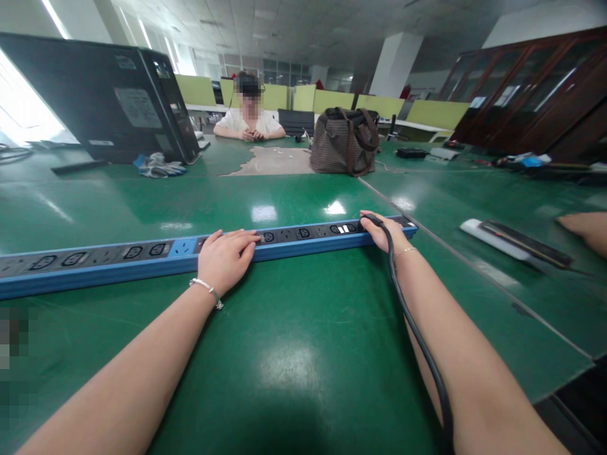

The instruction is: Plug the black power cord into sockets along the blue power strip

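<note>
A long blue power strip (pixel 294 246) with a row of black sockets lies across the green table. My left hand (pixel 227 258) rests flat over its middle, fingers stretched to the right along the sockets. Near the strip's right end, my right hand (pixel 382 232) is closed on the black plug of a power cord (pixel 403 297). The plug is at the socket face, but I cannot tell how deep it sits. From there the cord runs down along my right forearm and out at the bottom.
A black computer case (pixel 109 101) stands at the back left, with grey-blue gloves (pixel 159 165) beside it. A brown bag (pixel 344 142) sits farther back. Across the table is a person (pixel 249 120). Another person's arm (pixel 585 229) shows at right, near a black-and-white device (pixel 516 243).
</note>
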